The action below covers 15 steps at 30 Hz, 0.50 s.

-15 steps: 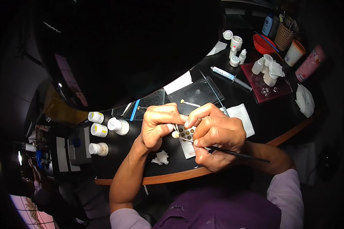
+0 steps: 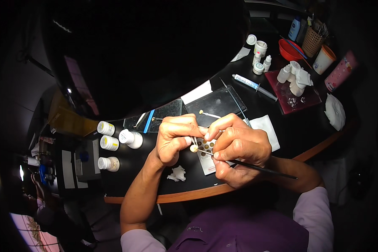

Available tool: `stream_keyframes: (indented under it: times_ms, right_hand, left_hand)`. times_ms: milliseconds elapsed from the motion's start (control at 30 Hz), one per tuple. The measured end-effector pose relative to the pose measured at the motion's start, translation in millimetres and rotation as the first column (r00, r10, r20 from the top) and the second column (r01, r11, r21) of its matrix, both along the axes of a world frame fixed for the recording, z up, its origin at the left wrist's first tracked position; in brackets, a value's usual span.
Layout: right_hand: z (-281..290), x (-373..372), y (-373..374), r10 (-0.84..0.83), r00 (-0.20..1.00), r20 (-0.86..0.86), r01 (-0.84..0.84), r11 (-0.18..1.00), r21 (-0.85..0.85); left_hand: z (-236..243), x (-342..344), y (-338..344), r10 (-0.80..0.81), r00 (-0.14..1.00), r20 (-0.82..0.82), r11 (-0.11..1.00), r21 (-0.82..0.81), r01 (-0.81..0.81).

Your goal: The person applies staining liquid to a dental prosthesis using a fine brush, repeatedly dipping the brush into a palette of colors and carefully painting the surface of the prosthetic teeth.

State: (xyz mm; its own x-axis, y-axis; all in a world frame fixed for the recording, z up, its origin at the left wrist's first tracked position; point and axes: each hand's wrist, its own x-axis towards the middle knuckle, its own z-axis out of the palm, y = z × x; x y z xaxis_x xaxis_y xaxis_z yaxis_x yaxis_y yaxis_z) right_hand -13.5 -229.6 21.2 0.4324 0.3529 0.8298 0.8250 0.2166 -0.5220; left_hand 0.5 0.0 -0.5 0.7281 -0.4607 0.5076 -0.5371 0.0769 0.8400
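Note:
My left hand [image 2: 174, 136] is closed, pinching slim metal tweezers [image 2: 194, 141] whose far end is hidden by the fingers. At their tips sits a small cream dental crown [image 2: 193, 148]. A thin brush with a long black handle [image 2: 264, 169] is gripped pen-like in my right hand [image 2: 241, 147]. Its fine tip points left and lies at or very close to the crown; I cannot tell whether they touch. The fingertips of both hands meet just above the crown. Beneath them, partly hidden, is a white palette [image 2: 209, 166] with several round brownish wells.
Several white jars [image 2: 109, 143] stand at the left. Crumpled tissue [image 2: 177, 173] lies near the wooden table edge [image 2: 189, 196]. Beyond my hands are a black slab [image 2: 214, 103], a syringe [image 2: 254, 86], a dark red tray [image 2: 281, 98] and a red bowl [image 2: 290, 49]. A large dark shape [image 2: 143, 54] overhangs the far left.
The crown at the tweezer tips looks slightly turned, and the brush tip has shifted a tiny bit against it. Both hands keep nearly the same place and grip.

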Motion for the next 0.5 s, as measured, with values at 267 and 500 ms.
stream_keyframes:
  times_ms: [267,500]
  right_hand:
    - [-0.5,-0.1,2.7,0.007,1.0,0.0,-0.007,1.0,0.023]
    - [0.5,0.2,0.6,0.004,1.0,0.0,-0.004,1.0,0.012]
  left_hand:
    - [-2.0,0.1,0.3,0.006,1.0,0.001,1.0,-0.015,-0.006]
    - [-2.8,0.6,-0.8,-0.003,1.0,0.006,1.0,-0.023,0.003]
